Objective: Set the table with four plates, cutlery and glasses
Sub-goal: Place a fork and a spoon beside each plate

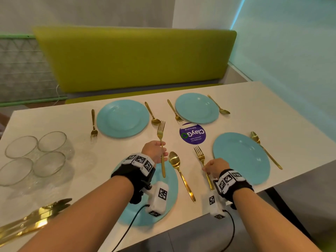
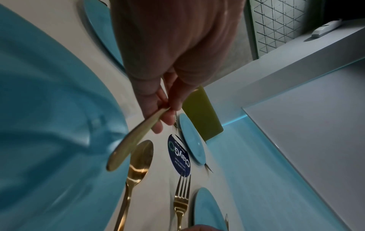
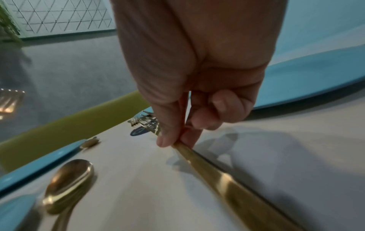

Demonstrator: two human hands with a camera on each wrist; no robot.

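your left hand (image 1: 154, 149) pinches the handle of a gold metal fork (image 1: 161, 142) between thumb and fingers, tines pointing away from you, the fork lifted above the near-left round turquoise plate (image 1: 171, 188) that sits under your wrist. in the left wrist view the handle end of that fork (image 2: 136, 139) sticks out toward the camera from the pinch, above the plate (image 2: 49, 109).

your right hand (image 1: 214, 167) holds the handle of a second gold fork (image 1: 201, 160) with thumb and fingertips; this fork lies flat on the white table (image 1: 54, 120), just left of the near-right turquoise plate (image 1: 241, 157). the right wrist view shows the thumb (image 3: 168, 132) pressed on the handle (image 3: 227, 179) against the tabletop.

a gold spoon (image 1: 179, 171) lies between the two forks, just right of the near-left plate. another gold spoon (image 1: 263, 150) lies right of the near-right plate.

at the far side, two more turquoise plates (image 1: 122, 118) (image 1: 197, 108) each have a gold fork on their left (image 1: 93, 124) (image 1: 175, 112) and a gold spoon on their right (image 1: 152, 113) (image 1: 219, 105). a round purple sticker (image 1: 192, 133) sits in the middle of the table.

four clear glasses (image 1: 36, 157) stand grouped at the left end of the table, and a bundle of spare gold cutlery (image 1: 34, 219) lies near the left front edge. a green upholstered bench (image 1: 134, 59) stands behind the table.
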